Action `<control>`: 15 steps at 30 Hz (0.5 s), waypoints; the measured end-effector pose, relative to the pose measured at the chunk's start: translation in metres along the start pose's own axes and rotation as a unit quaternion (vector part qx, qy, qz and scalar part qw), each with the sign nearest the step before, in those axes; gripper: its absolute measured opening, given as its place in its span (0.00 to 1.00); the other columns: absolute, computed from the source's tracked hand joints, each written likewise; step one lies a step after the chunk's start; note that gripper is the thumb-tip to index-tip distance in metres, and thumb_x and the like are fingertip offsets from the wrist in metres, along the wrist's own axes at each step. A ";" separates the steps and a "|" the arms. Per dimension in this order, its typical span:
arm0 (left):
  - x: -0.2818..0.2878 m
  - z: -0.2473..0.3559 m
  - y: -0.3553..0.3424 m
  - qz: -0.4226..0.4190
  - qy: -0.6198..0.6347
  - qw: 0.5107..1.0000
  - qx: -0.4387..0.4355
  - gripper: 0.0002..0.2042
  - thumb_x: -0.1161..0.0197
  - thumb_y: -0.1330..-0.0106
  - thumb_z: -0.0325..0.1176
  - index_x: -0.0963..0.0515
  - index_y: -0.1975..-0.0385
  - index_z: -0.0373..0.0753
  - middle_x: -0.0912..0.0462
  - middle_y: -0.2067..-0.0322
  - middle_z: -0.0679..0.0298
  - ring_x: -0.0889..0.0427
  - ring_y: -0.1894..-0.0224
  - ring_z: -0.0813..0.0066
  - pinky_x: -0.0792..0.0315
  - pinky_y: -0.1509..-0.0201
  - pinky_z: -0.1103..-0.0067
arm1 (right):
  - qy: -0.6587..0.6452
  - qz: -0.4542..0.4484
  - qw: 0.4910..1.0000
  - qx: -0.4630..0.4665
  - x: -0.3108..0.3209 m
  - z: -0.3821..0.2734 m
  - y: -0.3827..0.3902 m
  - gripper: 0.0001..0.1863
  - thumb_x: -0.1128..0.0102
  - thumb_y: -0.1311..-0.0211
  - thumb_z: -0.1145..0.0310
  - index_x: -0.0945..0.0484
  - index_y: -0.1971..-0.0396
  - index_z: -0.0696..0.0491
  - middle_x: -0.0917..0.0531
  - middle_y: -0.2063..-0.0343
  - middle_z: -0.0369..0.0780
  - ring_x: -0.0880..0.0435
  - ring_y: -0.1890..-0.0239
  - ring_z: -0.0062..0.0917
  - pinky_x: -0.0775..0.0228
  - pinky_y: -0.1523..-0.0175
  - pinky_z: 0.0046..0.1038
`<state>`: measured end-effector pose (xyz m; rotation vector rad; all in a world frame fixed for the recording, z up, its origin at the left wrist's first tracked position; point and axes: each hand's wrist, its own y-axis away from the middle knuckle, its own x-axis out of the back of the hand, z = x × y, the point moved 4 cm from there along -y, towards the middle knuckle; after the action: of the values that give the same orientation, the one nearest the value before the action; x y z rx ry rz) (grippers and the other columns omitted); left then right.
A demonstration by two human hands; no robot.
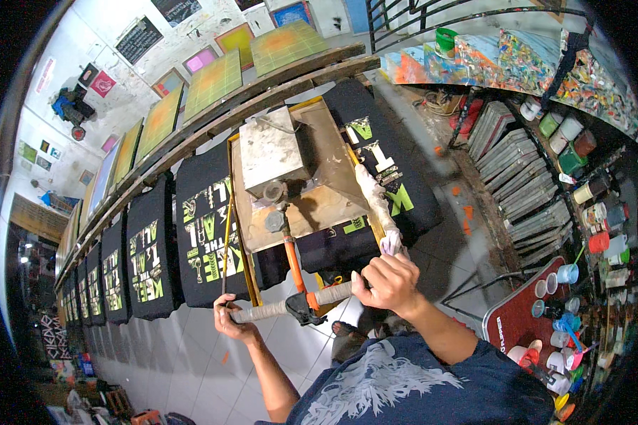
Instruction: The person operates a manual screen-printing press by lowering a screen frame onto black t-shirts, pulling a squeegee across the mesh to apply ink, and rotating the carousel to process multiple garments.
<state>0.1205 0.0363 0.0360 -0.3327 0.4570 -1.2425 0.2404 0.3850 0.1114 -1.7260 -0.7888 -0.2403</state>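
Observation:
My left hand grips the left end of a grey tape-wrapped crossbar. My right hand is closed on its right end, beside a pale, cloth-wrapped side rail. An orange pole with a black clamp at its foot joins the bar to a pale metal box on a stained plate. This unit lies over a black garment with green and white print. A thin rod runs up from near my left hand.
Several printed black garments line boards to the left, under wooden rails with screens behind. At right stand metal steps or racks, a shelf of paint pots, and a red board with cups. The tiled floor shows below.

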 end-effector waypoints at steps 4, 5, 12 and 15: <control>-0.003 -0.001 0.002 0.002 -0.035 0.999 -0.016 0.18 0.53 0.29 0.39 0.25 0.69 0.28 0.19 0.65 0.59 0.44 0.79 0.88 0.48 0.76 0.85 | -0.002 -0.003 1.000 -0.002 0.000 0.002 0.001 0.17 0.32 0.49 0.66 0.32 0.88 0.46 0.33 0.87 0.34 0.30 0.85 0.28 0.43 0.76 0.32; -0.001 -0.004 0.000 -0.003 -0.041 0.999 -0.022 0.18 0.52 0.29 0.40 0.25 0.70 0.28 0.19 0.65 0.58 0.43 0.79 0.87 0.48 0.76 0.85 | -0.002 -0.003 1.000 0.000 0.000 0.003 -0.001 0.17 0.31 0.49 0.66 0.32 0.88 0.46 0.33 0.87 0.34 0.30 0.85 0.28 0.43 0.76 0.32; -0.001 -0.005 0.001 0.010 -0.035 0.999 -0.032 0.19 0.51 0.30 0.41 0.24 0.70 0.29 0.18 0.64 0.59 0.44 0.79 0.88 0.49 0.77 0.85 | -0.011 -0.014 1.000 0.006 0.002 0.003 -0.002 0.17 0.31 0.48 0.66 0.32 0.88 0.47 0.33 0.87 0.34 0.30 0.84 0.29 0.42 0.76 0.32; 0.001 -0.007 0.001 0.006 -0.018 1.000 -0.015 0.19 0.52 0.30 0.41 0.24 0.69 0.28 0.18 0.64 0.60 0.44 0.79 0.89 0.50 0.77 0.85 | -0.010 -0.007 1.000 0.008 0.001 0.003 -0.002 0.17 0.31 0.48 0.65 0.32 0.88 0.47 0.33 0.87 0.34 0.30 0.84 0.29 0.42 0.76 0.32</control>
<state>0.1179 0.0353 0.0293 -0.3767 0.4466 -1.2164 0.2395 0.3885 0.1126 -1.7098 -0.8148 -0.2260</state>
